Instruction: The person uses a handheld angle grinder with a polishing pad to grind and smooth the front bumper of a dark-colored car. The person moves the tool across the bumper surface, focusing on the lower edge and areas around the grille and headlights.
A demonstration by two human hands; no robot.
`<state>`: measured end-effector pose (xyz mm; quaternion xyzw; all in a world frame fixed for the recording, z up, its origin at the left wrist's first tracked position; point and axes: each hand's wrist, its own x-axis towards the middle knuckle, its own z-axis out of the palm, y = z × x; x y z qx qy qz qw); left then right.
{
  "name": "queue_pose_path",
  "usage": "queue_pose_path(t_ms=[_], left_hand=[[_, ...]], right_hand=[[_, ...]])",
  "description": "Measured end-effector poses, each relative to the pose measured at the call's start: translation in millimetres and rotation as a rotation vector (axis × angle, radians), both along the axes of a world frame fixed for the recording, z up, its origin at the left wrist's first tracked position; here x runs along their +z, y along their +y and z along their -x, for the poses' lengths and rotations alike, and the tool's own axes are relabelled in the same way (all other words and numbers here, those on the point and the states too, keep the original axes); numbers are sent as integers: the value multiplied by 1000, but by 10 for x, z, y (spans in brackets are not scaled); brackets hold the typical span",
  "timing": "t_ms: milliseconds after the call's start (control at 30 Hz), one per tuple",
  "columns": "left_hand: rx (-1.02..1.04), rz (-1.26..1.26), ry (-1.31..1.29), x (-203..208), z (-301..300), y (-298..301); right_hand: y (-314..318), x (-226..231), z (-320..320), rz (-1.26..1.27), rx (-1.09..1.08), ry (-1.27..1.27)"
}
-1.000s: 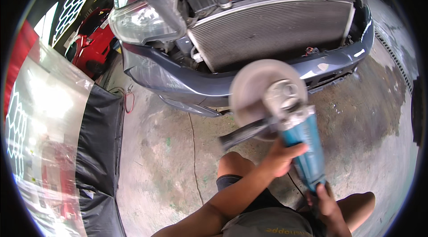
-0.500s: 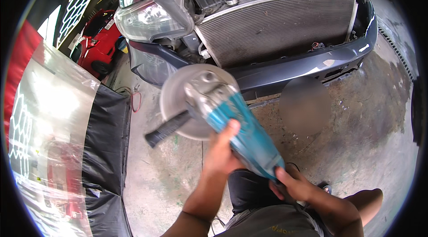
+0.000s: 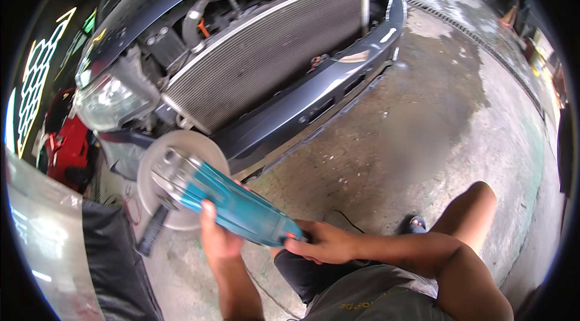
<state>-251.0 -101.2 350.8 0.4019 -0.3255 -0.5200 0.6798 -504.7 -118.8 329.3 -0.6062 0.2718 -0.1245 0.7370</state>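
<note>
A teal angle grinder with a metal head is held in front of me, its wide pale disc to the left. The disc looks smeared, and I cannot tell whether it spins. My left hand wraps the teal body from beneath, thumb on its near side. Around the rear end, my right hand is closed. The black side handle sticks out toward me with no hand on it. Beyond the disc stands a dark car's front end, with its headlight, bare radiator and low bumper beam.
A clear and black plastic curtain hangs at left, with a red car behind it. A cord lies on the stained concrete floor. A drain grate runs along the right. My sandalled foot is at right.
The view has swung to the right, so the car sits farther left. The grinder has tipped toward level and lies lower left in view. Both hands keep their hold.
</note>
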Motion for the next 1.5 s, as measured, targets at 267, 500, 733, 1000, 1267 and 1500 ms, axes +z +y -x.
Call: queue_pose_path(t_ms=[267,500,733,1000,1267,1500], left_hand=[[-330,44,243,-630,1079,-154],[-465,-49,164,-815,1589,-672],[-444,-139,73,-1004,2337,-1316],[-460,-122,-178,-1303,3436,-2410],[-475,-222,-219,-1097,4620,-3381],[-498,-175,-149,-958,5038,-3941]], right_hand=[[311,-327,1117,268,-230,353],[152,-947,1340,125,-479,307],[-392,-1379,1886,41,-600,163],[-1406,-2070,2667,-18,-646,19],[-2245,-2080,3615,-126,-560,46],[-2825,-1525,4454,128,-637,-7]])
